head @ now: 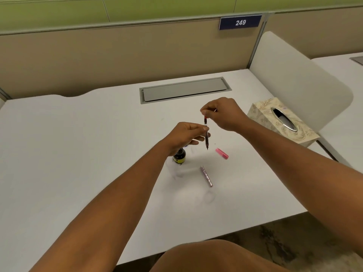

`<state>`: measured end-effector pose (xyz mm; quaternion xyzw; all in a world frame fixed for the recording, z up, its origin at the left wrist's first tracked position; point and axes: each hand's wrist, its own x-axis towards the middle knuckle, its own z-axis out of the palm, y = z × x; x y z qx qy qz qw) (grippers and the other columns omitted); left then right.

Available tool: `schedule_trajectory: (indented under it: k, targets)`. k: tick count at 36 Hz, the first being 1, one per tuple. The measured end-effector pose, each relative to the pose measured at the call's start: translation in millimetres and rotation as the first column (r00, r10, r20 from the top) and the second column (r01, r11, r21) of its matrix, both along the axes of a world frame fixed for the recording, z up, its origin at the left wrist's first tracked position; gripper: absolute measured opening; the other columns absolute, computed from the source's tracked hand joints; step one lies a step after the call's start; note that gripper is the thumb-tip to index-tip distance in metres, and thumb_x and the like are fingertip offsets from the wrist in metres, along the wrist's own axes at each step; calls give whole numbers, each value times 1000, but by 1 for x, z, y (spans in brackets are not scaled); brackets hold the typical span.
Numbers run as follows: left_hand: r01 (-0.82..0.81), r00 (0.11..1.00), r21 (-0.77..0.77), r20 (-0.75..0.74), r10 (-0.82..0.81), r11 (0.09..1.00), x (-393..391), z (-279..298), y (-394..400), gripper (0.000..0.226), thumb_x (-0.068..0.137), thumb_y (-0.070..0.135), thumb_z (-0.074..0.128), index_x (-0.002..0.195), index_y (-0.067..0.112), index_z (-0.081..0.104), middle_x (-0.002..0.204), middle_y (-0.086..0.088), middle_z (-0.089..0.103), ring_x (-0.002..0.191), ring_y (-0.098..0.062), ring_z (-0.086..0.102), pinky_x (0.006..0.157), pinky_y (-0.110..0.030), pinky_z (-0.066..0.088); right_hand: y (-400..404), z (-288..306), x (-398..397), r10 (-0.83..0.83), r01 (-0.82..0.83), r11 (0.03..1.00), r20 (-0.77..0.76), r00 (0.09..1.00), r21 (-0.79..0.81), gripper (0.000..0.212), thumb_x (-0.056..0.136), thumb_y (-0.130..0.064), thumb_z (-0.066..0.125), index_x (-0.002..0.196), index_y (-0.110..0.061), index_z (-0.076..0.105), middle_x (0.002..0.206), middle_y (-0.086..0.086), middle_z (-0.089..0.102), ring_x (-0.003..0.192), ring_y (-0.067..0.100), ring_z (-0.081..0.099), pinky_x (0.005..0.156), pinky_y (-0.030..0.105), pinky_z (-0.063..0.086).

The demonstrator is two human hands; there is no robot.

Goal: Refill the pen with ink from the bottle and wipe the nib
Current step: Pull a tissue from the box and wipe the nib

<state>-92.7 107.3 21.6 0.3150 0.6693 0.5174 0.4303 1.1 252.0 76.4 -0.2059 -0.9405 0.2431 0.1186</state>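
- The left hand [184, 134] pinches the pen [206, 134] at mid-body (nib down).
- The right hand [222, 112] fingers pinch its top end.
- The ink bottle [179, 156] stands mid-desk.

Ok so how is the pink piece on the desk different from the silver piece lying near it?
The pink piece is short, stubby and bright pink; the silver piece is longer, slimmer and metallic, with ridged bands along it. The pink piece lies farther from the person, to the right of the pen held in both hands; the silver piece lies nearer the person, below the pen. Both lie flat on the white desk, untouched by either hand.
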Motion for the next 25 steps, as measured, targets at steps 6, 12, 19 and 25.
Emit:
schedule_trajectory:
  k: [6,12,19,25]
  targets:
    - [52,999,5,-5,-52,999,4,-1,15,24,95,26,66,115,15,73,106,-2,77,104,-19,71,95,-34,54,15,-3,5,2,-1,1000,23,1000,-15,23,97,-25,59,108,-13,75,113,-1,73,94,9,60,82,23,41]
    - [83,996,-1,31,-83,997,4,-5,27,25,93,26,68,113,13,74,105,-2,77,105,-20,71,98,-36,53,27,-6,10,-8,8,999,4,1000,-44,21,95,-25,60,106,-14,76,108,-2,74,96,12,64,82,23,44]
    - [3,995,16,95,-5,1000,11,-10,43,27,90,29,71,110,11,74,103,-3,78,98,-18,73,95,-35,51,48,-3,24,-29,27,997,-24,999,-74,22,96,-25,58,106,-14,75,104,-4,74,89,11,64,85,30,50]
    - [-75,982,24,178,70,997,12,-12,56,29,90,29,71,114,12,71,106,-5,77,101,-21,73,91,-33,51,99,-2,57,-152,151,985,2,988,-86,18,94,-22,61,102,-16,75,93,-3,75,75,0,61,73,17,45]
